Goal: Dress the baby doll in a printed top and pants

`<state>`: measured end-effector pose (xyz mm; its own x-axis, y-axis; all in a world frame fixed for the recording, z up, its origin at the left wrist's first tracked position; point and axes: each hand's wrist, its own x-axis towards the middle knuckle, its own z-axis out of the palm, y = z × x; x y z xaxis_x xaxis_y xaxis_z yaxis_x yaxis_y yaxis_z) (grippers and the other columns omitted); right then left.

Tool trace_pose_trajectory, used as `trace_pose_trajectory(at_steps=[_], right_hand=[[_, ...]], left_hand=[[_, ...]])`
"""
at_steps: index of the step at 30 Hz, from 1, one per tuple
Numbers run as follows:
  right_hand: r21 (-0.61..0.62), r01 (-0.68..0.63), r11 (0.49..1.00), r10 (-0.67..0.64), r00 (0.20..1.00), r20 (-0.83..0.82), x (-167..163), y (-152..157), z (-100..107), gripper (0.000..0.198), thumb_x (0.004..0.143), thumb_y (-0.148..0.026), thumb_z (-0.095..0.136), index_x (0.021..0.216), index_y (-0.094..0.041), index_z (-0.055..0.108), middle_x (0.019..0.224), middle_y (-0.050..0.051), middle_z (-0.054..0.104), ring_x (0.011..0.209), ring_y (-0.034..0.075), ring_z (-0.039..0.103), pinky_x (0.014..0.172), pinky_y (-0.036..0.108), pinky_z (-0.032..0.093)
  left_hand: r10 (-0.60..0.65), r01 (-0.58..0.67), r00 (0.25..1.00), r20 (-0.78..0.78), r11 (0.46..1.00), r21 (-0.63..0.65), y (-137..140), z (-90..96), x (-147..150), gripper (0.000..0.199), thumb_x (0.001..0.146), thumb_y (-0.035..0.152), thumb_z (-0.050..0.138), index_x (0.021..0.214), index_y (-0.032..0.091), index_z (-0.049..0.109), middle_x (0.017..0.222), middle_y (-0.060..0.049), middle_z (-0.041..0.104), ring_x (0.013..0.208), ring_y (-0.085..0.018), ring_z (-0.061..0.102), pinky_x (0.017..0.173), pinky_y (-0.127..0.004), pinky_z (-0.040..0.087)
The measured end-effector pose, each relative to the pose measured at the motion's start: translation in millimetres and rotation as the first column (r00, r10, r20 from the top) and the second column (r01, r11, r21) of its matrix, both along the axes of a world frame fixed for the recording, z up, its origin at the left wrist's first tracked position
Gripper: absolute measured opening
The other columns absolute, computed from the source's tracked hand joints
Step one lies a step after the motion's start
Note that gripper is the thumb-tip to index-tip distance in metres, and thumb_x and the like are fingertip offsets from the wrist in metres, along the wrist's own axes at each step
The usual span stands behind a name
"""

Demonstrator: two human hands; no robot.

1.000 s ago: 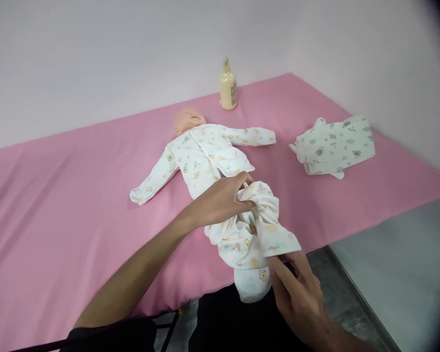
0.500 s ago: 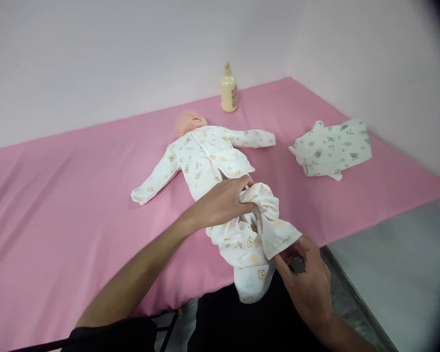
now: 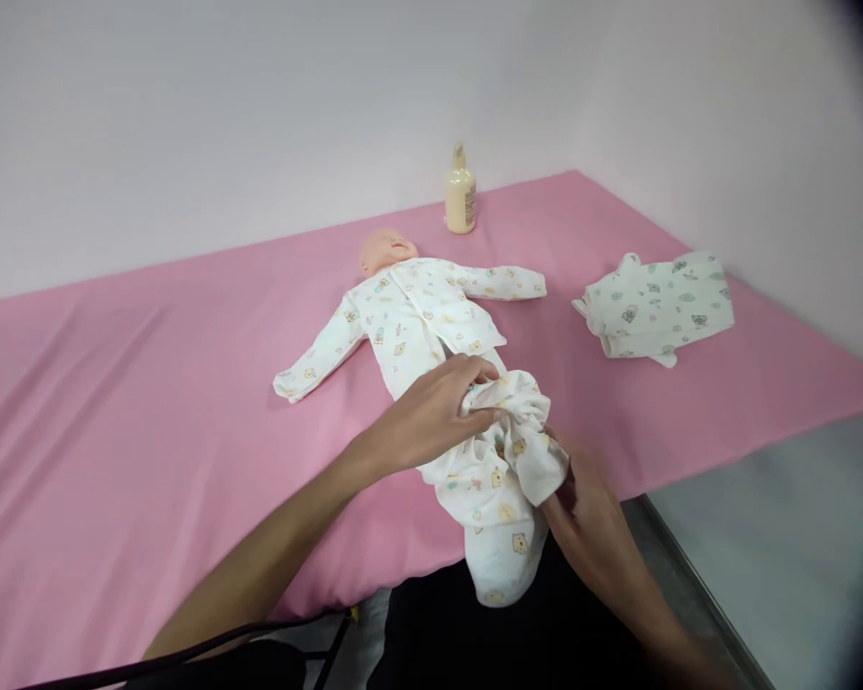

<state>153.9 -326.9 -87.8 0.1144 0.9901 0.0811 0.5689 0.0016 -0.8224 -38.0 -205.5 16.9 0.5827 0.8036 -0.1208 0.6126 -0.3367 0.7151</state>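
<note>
Only writing in view: dark print on the label point(image 3: 470, 204) of the cream pump bottle point(image 3: 460, 203), upper ctr of frame, too small to read; brand can't be told. Bottle stands upright nr the back edge of the pink surface point(image 3: 187, 431), by the pale wall point(image 3: 259, 125). Clothes prints = little bears + small motifs, no legible words.

Doll point(image 3: 385, 252) lies on its back mid-frame, head twd upper ctr, in a white printed shirt point(image 3: 403, 311), sleeves spread L & R. White printed pants point(image 3: 500, 494) are on its lower half, ctr to lower ctr; one leg end pokes past the front edge, over the person's black clothing point(image 3: 453, 642).

L hand point(image 3: 446, 407) grips the bunched pants fabric just R of ctr, covering the doll's middle. R hand point(image 3: 582, 494), a bit blurred, grips the other pant leg's end, lower R of ctr; fingertips partly hidden.

Folded garment point(image 3: 658, 307), pale w/ greenish-gray prints, lies R side of frame, well apart from both hands. Black cord point(image 3: 237, 632) crosses the L forearm, lower L.
</note>
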Motion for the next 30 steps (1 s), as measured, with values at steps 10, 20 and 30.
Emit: trace_pose_trajectory(at_steps=[10,20,30], right_hand=[[-0.049,-0.217,0.975,0.223,0.955,0.196,117.0,-31.7,24.3,0.043,0.096,-0.041,0.053,0.138,-0.035,0.058,0.088,0.003,0.076,0.062,0.021,0.071,0.054,0.031,0.061],[-0.004,-0.416,0.909,0.389,0.846,0.365,42.1,153.6,44.5,0.052,0.092,-0.043,0.058,0.138,-0.022,0.054,0.121,0.01,0.067,0.095,0.024,0.066,0.076,0.035,0.054],[-0.003,-0.428,0.904,0.413,0.87,0.271,21.2,218.5,8.3,0.026,0.092,-0.034,0.055,0.108,-0.016,0.063,0.11,0.012,0.069,0.096,0.024,0.064,0.08,0.036,0.05]], left_hand=[[0.307,-0.295,0.949,-0.076,0.946,0.132,-23.1,-8.8,-60.5,0.037,0.095,0.052,0.047,0.122,0.028,0.054,0.129,-0.003,0.056,0.114,-0.02,0.053,0.096,-0.035,0.045],[0.458,-0.416,0.868,-0.193,0.882,0.223,-3.1,-50.9,-63.3,0.051,0.084,0.036,0.057,0.129,0.024,0.037,0.118,-0.007,0.06,0.101,-0.025,0.061,0.078,-0.038,0.048],[0.601,-0.579,0.799,-0.023,0.779,0.242,5.8,-64.6,-66.4,0.025,0.093,0.036,0.044,0.115,0.024,0.043,0.108,-0.006,0.066,0.093,-0.024,0.065,0.076,-0.037,0.049]])
